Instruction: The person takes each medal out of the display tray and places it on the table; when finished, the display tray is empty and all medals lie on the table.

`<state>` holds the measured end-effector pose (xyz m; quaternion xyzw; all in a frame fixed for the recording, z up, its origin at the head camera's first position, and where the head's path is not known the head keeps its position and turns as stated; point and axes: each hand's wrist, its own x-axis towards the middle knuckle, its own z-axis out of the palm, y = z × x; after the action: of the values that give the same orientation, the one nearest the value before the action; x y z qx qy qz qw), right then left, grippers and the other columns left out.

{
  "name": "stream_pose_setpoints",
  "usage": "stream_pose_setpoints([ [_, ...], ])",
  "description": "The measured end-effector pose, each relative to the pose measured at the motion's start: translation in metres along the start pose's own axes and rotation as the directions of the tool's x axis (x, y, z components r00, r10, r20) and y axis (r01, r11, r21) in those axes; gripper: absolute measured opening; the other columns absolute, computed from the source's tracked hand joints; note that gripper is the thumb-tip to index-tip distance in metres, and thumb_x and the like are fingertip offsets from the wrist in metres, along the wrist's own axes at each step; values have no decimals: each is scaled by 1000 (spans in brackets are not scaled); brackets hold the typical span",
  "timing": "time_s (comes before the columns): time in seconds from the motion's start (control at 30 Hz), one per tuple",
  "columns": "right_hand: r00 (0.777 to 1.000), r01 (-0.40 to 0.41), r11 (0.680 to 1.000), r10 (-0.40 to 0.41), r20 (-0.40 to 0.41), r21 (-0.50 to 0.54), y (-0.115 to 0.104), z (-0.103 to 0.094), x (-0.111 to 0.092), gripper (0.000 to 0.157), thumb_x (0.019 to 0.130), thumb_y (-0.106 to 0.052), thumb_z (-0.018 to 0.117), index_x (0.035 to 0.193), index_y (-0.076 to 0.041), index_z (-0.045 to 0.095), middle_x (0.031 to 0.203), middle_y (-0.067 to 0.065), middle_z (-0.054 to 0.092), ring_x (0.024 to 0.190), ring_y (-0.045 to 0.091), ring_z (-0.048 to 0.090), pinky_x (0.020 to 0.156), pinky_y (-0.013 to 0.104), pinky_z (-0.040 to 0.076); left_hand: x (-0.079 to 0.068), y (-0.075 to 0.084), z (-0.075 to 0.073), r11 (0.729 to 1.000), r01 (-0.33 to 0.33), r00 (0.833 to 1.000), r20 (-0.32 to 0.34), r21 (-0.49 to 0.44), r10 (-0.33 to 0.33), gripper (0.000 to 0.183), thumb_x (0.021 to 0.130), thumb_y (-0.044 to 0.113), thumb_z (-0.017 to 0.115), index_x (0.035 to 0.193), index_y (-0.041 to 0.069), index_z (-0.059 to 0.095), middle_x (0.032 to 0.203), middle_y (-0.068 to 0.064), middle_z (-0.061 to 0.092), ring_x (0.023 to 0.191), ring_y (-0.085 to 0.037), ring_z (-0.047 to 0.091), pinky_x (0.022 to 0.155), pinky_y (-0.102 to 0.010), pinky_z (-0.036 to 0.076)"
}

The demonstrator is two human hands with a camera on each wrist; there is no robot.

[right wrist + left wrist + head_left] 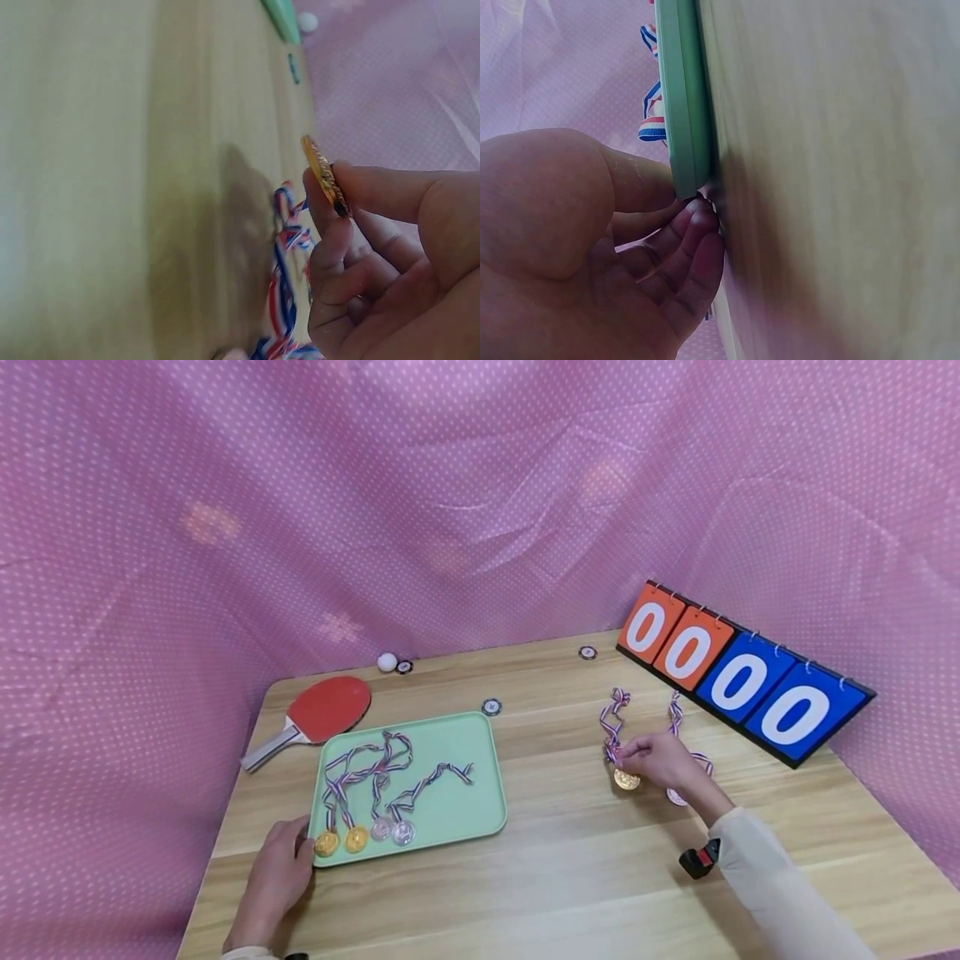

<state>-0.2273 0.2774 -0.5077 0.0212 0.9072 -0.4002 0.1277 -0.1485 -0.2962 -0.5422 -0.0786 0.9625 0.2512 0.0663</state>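
Note:
My right hand pinches a gold medal between thumb and fingers, above the table's right half. Its striped ribbon trails on the wood. A silver medal with a ribbon lies beside it, partly hidden by that hand. At the near left corner of the green tray, my left hand grips the rim, thumb above and fingers curled below in the left wrist view. Two gold medals and two silver medals lie in a row along the tray's near side, ribbons spread behind them.
Left of the tray lies a red table tennis bat. A white ball sits at the back edge, with several dark chips scattered about. A flip scoreboard showing zeros stands at the right. Pink dotted cloth hangs around the table.

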Motion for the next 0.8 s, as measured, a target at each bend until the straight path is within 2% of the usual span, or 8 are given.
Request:
stream_pose_setpoints([
  [0.2,999,38,993,-36,23,-115,11,-3,-11,7,85,-16,71,89,-10,74,84,1,71,76,14,59,70,28,46,0,3,-1,1000,8,1000,7,12,-8,48,100,12,44,145,-3,39,127,-22,49,113,-32,51,99,-56,42],
  [0.4,997,67,978,-59,46,-198,16,-2,-16,4,85,-14,70,86,-14,74,79,-4,70,78,13,59,83,39,48,0,4,-2,1000,27,999,24,9,-27,49,100,12,43,146,-3,38,129,-23,47,116,-35,49,102,-58,40],
  [0.47,997,68,973,-58,50,-221,16,-1,-16,4,85,-14,71,87,-15,74,78,-4,70,76,12,58,81,39,49,0,4,-1,1000,21,1000,15,11,-22,48,100,12,43,145,-3,39,128,-22,48,118,-35,49,102,-58,40],
  [0.63,997,70,968,-60,49,-242,18,3,-18,3,84,-14,73,87,-12,73,78,-3,67,70,13,55,64,27,43,0,3,1,1000,0,1000,-12,12,1,46,99,11,44,143,-3,42,127,-22,50,119,-36,50,102,-57,40],
  [0.8,995,101,968,-92,50,-230,21,4,-19,3,83,-12,74,85,-11,72,77,-2,66,68,12,55,58,23,44,-1,3,0,1000,-5,1000,-16,9,5,45,99,11,43,143,-2,43,126,-21,50,118,-35,50,101,-57,41],
])
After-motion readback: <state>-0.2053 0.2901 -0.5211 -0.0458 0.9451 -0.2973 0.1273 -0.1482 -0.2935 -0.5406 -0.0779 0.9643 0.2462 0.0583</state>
